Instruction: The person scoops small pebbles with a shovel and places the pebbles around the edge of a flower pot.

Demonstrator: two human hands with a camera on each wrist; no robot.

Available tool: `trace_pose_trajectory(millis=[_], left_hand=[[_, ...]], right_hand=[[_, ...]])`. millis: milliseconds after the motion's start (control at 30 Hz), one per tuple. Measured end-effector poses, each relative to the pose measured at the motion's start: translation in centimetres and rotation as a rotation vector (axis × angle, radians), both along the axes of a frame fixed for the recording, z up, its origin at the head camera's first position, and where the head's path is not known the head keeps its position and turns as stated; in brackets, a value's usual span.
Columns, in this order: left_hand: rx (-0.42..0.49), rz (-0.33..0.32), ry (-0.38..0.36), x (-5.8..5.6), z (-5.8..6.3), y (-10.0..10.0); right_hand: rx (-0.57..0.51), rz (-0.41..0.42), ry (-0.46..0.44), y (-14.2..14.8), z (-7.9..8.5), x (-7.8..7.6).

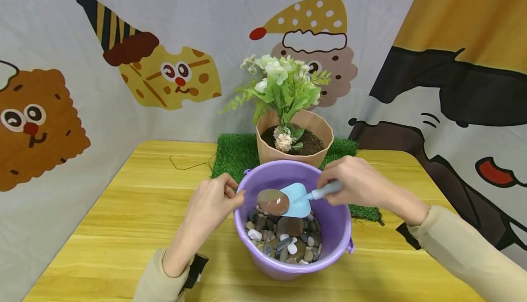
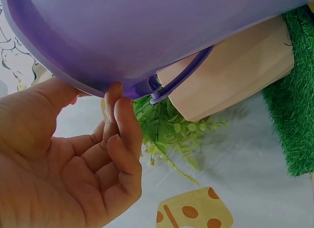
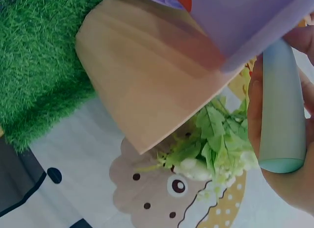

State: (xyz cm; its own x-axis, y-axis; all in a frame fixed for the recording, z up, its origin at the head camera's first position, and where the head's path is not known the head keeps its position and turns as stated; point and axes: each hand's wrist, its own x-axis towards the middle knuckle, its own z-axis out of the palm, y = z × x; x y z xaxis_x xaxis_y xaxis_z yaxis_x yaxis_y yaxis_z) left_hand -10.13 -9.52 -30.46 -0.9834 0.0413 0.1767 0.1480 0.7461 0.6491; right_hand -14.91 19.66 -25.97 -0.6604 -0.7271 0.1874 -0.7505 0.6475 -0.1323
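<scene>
A purple bucket (image 1: 292, 269) stands on the table with pebbles (image 1: 284, 245) of several colours in its bottom. My left hand (image 1: 207, 203) pinches the bucket's rim at the left; in the left wrist view the fingers (image 2: 128, 127) are at the outside of the wall. My right hand (image 1: 352, 180) grips the pale blue handle of a small toy shovel (image 1: 297, 201) over the bucket's right side. The shovel's blade is inside the bucket's opening, above the pebbles. A large smooth brown stone (image 1: 273, 202) is at the blade's left end; how it rests there is partly unclear.
Right behind the bucket stands a peach flowerpot (image 1: 294, 157) with dark soil, green leaves and white flowers (image 1: 277, 71). It sits on a green artificial grass mat (image 1: 234, 153). A thin dark wire (image 1: 191, 168) lies on the wooden table (image 1: 164, 192) at the back left.
</scene>
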Motion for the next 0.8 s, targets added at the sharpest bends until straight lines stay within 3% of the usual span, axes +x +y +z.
trace_pose_trajectory(millis=[367,800], left_hand=[[0.004,-0.002,-0.003,0.0,0.0,0.0],[0.034,-0.004,-0.018,0.0,0.0,-0.2]], right_hand=[[-0.044,0.0,0.072,2.0,1.8,-0.5],[0.022,-0.177,0.085,3.8,4.4,-1.8]])
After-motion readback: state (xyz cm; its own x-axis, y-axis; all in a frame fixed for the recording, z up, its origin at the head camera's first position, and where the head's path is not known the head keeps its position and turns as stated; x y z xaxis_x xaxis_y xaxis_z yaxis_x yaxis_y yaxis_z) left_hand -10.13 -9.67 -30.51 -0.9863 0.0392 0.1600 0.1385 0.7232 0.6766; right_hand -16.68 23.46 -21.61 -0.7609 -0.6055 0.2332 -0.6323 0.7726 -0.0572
